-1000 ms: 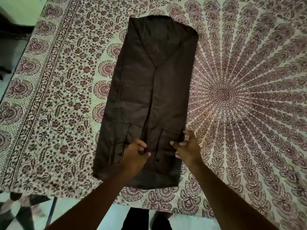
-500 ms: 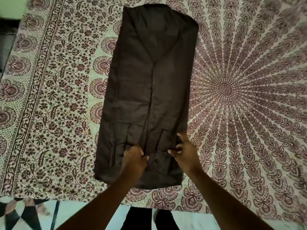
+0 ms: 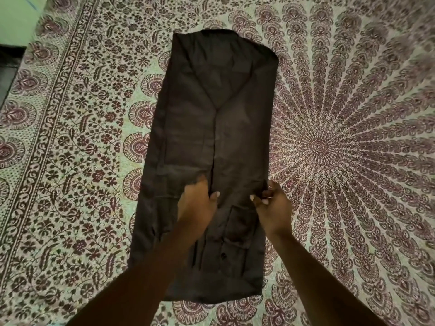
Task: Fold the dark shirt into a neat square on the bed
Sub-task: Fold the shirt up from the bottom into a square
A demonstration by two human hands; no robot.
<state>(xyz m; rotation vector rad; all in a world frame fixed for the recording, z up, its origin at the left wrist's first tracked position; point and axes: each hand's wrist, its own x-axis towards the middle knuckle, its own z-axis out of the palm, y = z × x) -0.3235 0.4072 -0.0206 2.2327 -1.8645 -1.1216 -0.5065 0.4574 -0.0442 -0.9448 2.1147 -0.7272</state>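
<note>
The dark shirt [image 3: 211,128] lies flat on the bed as a long narrow strip, collar end far from me, both sleeves folded in along its length. My left hand [image 3: 196,203] rests on the left folded sleeve near the shirt's middle seam, fingers bent over the cloth. My right hand [image 3: 273,205] pinches the shirt's right edge between thumb and fingers. The cuffs with a dark button [image 3: 223,255] lie near me, between my forearms.
The bed carries a patterned bedsheet [image 3: 353,142] with a round mandala to the right and a floral border to the left. A green wall [image 3: 16,17] and a dark gap show at the far left edge.
Both hands have moved up the shirt, away from the cuffs toward its middle. The view has shifted so more of the bed beyond the collar shows.
</note>
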